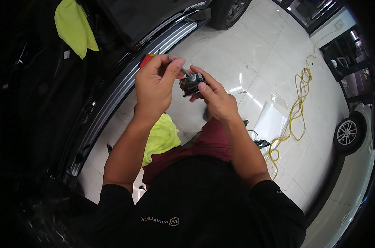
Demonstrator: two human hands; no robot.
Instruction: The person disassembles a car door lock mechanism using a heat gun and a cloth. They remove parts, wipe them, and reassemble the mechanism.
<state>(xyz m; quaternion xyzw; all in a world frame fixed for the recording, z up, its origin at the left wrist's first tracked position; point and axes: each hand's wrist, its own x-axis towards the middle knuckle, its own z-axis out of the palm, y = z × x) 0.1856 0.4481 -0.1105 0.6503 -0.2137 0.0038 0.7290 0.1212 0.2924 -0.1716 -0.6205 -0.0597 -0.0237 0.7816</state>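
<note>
2 hands (154, 84) (216, 99) around small black ridged part (191, 84)

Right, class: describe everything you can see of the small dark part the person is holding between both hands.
The small dark part is a compact, blocky piece, black with greyish, slightly shiny faces, seemingly metal or hard plastic. It is held in the air above the pale tiled floor, beside the black car's sill. The right hand grips it with thumb on top and fingers beneath. A grey screwdriver shaft, pinched in the left hand, slants down into its top. Finer details are too small to tell.

Left hand (155, 84) and right hand (215, 100) raised together, fingers pinched closed.
</note>
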